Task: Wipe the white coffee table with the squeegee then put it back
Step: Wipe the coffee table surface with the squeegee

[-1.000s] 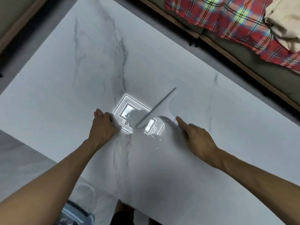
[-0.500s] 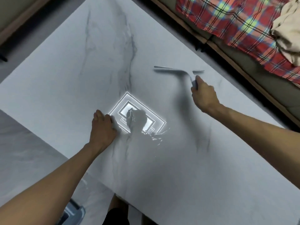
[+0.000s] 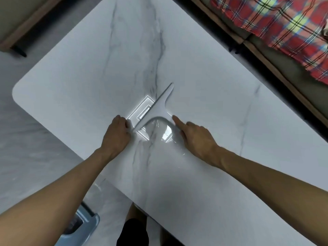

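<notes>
The white marble-veined coffee table (image 3: pixel 71 77) fills the view. A pale grey squeegee (image 3: pixel 158 105) lies against its middle, the blade running diagonally from near my left hand up to the right. My right hand (image 3: pixel 195 137) grips the curved handle, index finger stretched along it. My left hand (image 3: pixel 115 135) rests on the tabletop with its fingers curled, right at the blade's near end. A glossy wet patch and a ceiling light's reflection show between my hands.
A wooden-framed sofa with a red plaid blanket (image 3: pixel 284 23) runs along the table's far right side. Wooden furniture (image 3: pixel 26 23) stands at the top left. A light-blue object (image 3: pixel 83 226) sits on the grey floor by my knee (image 3: pixel 133 231).
My right hand has pulled the squeegee back from the table's far right side to the middle, and the blade has turned diagonal. My left hand has stayed in place.
</notes>
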`<state>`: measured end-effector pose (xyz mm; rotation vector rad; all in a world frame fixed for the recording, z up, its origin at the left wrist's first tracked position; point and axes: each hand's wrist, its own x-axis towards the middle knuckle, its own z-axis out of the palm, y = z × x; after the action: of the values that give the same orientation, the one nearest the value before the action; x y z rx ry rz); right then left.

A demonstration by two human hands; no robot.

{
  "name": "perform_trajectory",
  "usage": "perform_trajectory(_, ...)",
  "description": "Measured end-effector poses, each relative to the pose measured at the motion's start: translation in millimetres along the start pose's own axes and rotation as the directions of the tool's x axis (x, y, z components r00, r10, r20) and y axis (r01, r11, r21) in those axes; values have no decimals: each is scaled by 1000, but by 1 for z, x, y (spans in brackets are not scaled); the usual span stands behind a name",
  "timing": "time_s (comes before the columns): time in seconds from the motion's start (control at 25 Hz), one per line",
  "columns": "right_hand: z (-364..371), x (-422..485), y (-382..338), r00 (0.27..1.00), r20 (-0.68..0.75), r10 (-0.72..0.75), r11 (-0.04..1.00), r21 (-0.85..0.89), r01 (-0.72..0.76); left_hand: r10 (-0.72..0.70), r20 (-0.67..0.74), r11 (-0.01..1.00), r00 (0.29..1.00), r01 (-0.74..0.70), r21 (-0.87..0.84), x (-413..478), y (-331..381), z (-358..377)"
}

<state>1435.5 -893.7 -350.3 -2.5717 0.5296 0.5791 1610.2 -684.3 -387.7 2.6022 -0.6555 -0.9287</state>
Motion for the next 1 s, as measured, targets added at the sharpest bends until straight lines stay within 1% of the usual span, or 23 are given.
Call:
perform_trajectory(0.08, 5, -35, 27, 999, 44, -27, 997, -65, 30, -21, -3, 1000, 1000, 21, -21, -4, 9, 0)
perform_trajectory(0.2, -2, -86, 78, 997, 56, -49, 989, -140, 56, 39, -27, 998, 999, -38, 54, -11, 29, 7)
perform_trajectory(0.28, -13, -115, 109, 999, 53, -5, 987, -161, 14, 71, -59, 996, 996, -67, 63, -13, 42, 13)
perform_trajectory(0.36, -27, -133, 129, 996, 63, 69, 983, -173, -57, 102, -41, 993, 994, -100, 62, -13, 51, 20)
perform_trajectory(0.44, -38, -133, 135, 993, 57, 107, 985, -140, -98, 112, -12, 993, 994, -111, 49, -11, 57, 26)
perform_trajectory(0.6, -49, -81, 120, 991, -51, 122, 992, 27, -120, 143, -35, 987, 989, -140, 80, -8, 72, 35)
perform_trajectory(0.68, -45, -52, 108, 991, -84, 107, 993, 52, -103, 151, -28, 985, 988, -147, 91, -8, 80, 38)
perform_trajectory(0.76, -34, -43, 101, 993, -72, 89, 995, 55, -85, 125, -31, 988, 992, -122, 100, -9, 91, 37)
perform_trajectory(0.92, -10, -94, 122, 994, -24, 102, 994, 44, -101, 164, -83, 981, 983, -154, 116, -14, 115, 46)
perform_trajectory(1.0, -4, -133, 141, 992, 5, 129, 991, 42, -129, 215, -55, 972, 975, -208, 112, -12, 125, 54)
